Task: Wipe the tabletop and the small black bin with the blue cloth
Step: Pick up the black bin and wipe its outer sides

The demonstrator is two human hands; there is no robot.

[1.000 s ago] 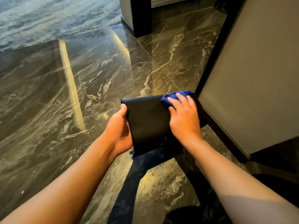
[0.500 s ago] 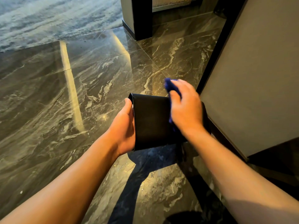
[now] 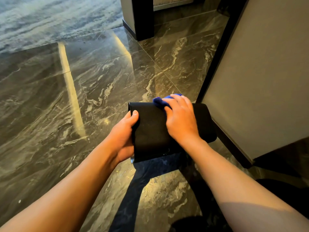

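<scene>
Black and matte, the small bin (image 3: 150, 131) lies on its side in the air above the marble floor (image 3: 83, 97), its long axis running left to right across my view, open mouth toward my left and closed base toward my right. My left hand (image 3: 123, 136) grasps it at the mouth end, thumb over the upper wall near the rim and fingers curled out of sight underneath or inside (I cannot tell which). My right hand (image 3: 179, 119) presses flat on the upper wall, clutching the blue cloth (image 3: 159, 101) beneath its fingers; only a bunched edge of cloth peeks out past my fingertips at the far side of the bin.

Right hand and cloth sit nearer the base end, so the unwiped stretch I judge to come next lies leftward, along the long axis toward the mouth and my left hand. Whether anything is inside the bin I cannot see, since the mouth faces away to the side. Just beyond the base stands the grey bench panel (image 3: 259, 81) with its dark edge, near but not touching.
</scene>
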